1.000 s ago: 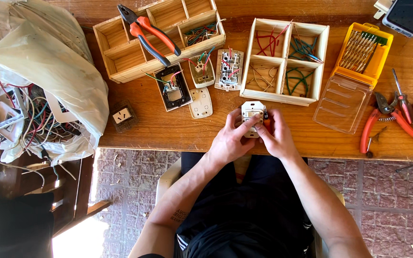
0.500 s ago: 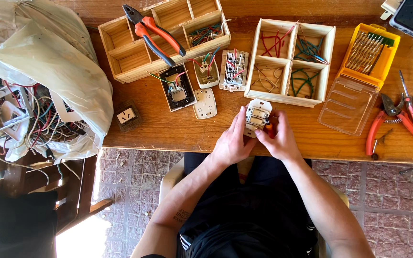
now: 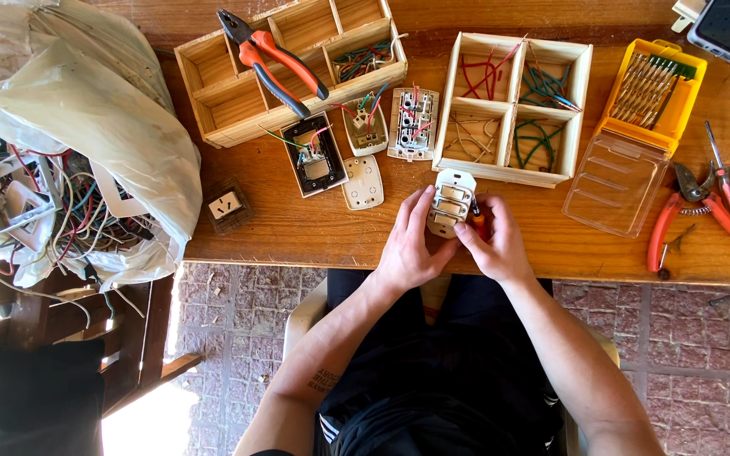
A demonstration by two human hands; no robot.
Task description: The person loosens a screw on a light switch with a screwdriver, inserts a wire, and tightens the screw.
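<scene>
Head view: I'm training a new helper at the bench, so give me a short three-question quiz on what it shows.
1. True or false: both hands hold the white switch module.
2. Which lies on top of the long wooden tray? A) a phone B) orange-handled pliers C) a hammer
3. What fills the four compartments of the square tray?

Key
1. True: the left hand grips its left side, and the right hand meets it from the right with a small orange tool.
2. B.
3. Sorted wire pieces: red, green, pale and dark green.
</scene>
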